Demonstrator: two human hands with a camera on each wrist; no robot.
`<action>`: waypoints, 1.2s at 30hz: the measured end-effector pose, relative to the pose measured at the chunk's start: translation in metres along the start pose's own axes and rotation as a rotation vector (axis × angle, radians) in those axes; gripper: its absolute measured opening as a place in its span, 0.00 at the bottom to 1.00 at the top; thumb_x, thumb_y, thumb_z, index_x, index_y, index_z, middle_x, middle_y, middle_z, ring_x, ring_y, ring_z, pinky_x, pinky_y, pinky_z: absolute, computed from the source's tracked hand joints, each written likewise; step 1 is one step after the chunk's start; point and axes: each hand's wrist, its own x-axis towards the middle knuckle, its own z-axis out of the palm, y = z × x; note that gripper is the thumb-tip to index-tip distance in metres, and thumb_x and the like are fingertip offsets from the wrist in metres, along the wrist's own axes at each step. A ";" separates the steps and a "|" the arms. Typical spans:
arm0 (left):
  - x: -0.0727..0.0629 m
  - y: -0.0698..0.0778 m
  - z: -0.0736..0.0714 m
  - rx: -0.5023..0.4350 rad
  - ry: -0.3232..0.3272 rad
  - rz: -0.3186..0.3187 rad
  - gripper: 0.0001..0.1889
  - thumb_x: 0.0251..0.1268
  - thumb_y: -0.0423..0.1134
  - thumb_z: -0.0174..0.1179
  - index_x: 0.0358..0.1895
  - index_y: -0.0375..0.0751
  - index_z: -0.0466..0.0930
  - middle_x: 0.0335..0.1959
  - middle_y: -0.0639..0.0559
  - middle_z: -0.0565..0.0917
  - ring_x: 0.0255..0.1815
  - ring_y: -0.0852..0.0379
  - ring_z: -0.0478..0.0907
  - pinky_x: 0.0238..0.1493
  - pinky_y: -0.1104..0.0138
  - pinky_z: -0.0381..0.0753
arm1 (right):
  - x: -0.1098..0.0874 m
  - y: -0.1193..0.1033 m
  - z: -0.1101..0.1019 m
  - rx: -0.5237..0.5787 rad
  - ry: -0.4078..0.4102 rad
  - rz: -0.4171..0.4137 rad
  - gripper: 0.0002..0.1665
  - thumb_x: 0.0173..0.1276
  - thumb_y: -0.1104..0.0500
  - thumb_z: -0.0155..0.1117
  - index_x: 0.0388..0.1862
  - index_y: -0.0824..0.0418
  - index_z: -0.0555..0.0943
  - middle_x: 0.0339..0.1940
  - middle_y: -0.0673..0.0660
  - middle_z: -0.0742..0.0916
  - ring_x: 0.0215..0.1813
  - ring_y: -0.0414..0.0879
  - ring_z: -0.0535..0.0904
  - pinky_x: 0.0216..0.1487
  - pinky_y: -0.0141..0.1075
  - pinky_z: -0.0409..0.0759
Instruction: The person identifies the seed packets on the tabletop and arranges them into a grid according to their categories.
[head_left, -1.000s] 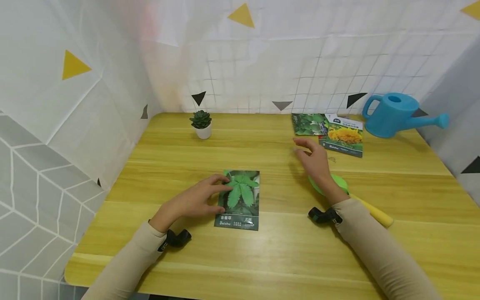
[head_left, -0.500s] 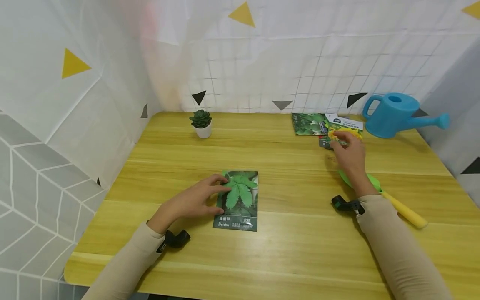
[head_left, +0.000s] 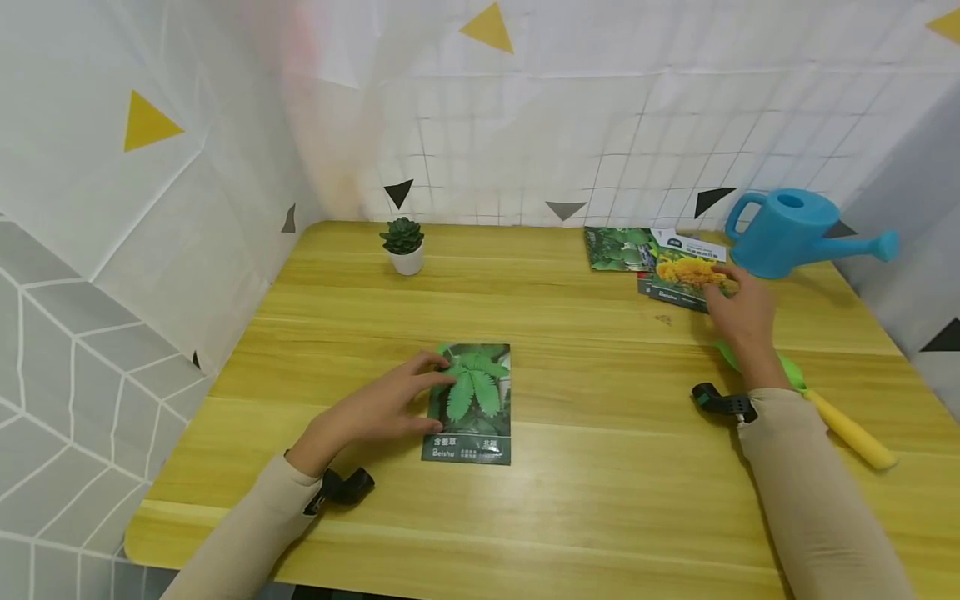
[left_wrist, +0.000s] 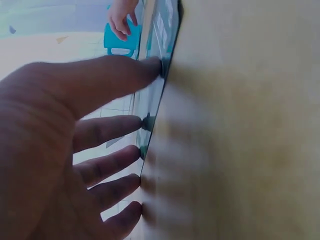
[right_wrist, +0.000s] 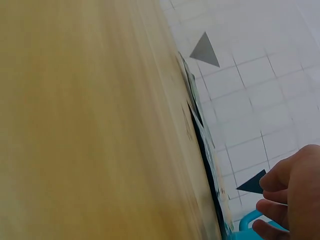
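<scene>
A seed packet point(head_left: 480, 392) with a green fern-like leaf lies flat on the wooden table. My left hand point(head_left: 371, 412) rests its spread fingertips along the packet's left side; in the left wrist view the thumb point(left_wrist: 115, 77) touches the packet edge. At the back right, my right hand point(head_left: 744, 317) hovers at the right edge of a yellow-flower seed packet point(head_left: 678, 273), fingers loosely bent and holding nothing. That packet overlaps other packets, one with green leaves point(head_left: 615, 247). In the right wrist view the stack point(right_wrist: 210, 165) appears edge-on, apart from the fingers.
Partly beneath the right forearm lies a hand trowel with a green blade and yellow handle point(head_left: 851, 427). A blue watering can point(head_left: 787, 229) stands at the back right corner. Back left is a small succulent in a white pot point(head_left: 407, 260). Patterned cloth point(head_left: 510, 133) hangs behind the table.
My right hand has moved right, across the yellow-flower packet to its right edge. The trowel has shifted right along with the forearm. My left hand and its packet have slid slightly left.
</scene>
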 end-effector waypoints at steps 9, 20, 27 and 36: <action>-0.003 0.001 0.012 -0.032 0.196 0.047 0.32 0.71 0.40 0.70 0.74 0.35 0.72 0.79 0.40 0.64 0.76 0.38 0.64 0.69 0.43 0.70 | -0.002 -0.001 -0.007 -0.037 0.039 -0.061 0.26 0.78 0.58 0.55 0.70 0.66 0.79 0.61 0.73 0.83 0.15 0.47 0.60 0.19 0.41 0.61; -0.008 0.007 0.033 0.006 0.198 0.030 0.33 0.76 0.43 0.65 0.77 0.32 0.68 0.81 0.40 0.61 0.82 0.35 0.51 0.76 0.41 0.56 | -0.005 -0.015 0.006 -0.070 -0.047 -0.134 0.28 0.74 0.66 0.53 0.72 0.67 0.77 0.65 0.74 0.80 0.32 0.69 0.79 0.28 0.54 0.78; -0.010 0.006 0.032 -0.010 0.185 0.027 0.33 0.76 0.44 0.65 0.78 0.35 0.68 0.81 0.42 0.61 0.82 0.37 0.50 0.76 0.41 0.56 | 0.000 -0.006 0.000 -0.147 -0.219 -0.042 0.35 0.75 0.61 0.50 0.79 0.67 0.67 0.76 0.75 0.69 0.75 0.75 0.60 0.69 0.71 0.60; -0.010 0.006 0.031 -0.017 0.177 0.024 0.33 0.76 0.44 0.65 0.78 0.35 0.68 0.81 0.42 0.61 0.82 0.37 0.51 0.76 0.42 0.55 | 0.000 -0.003 -0.003 -0.234 -0.285 -0.035 0.31 0.77 0.55 0.52 0.71 0.73 0.74 0.69 0.81 0.72 0.69 0.80 0.62 0.67 0.71 0.59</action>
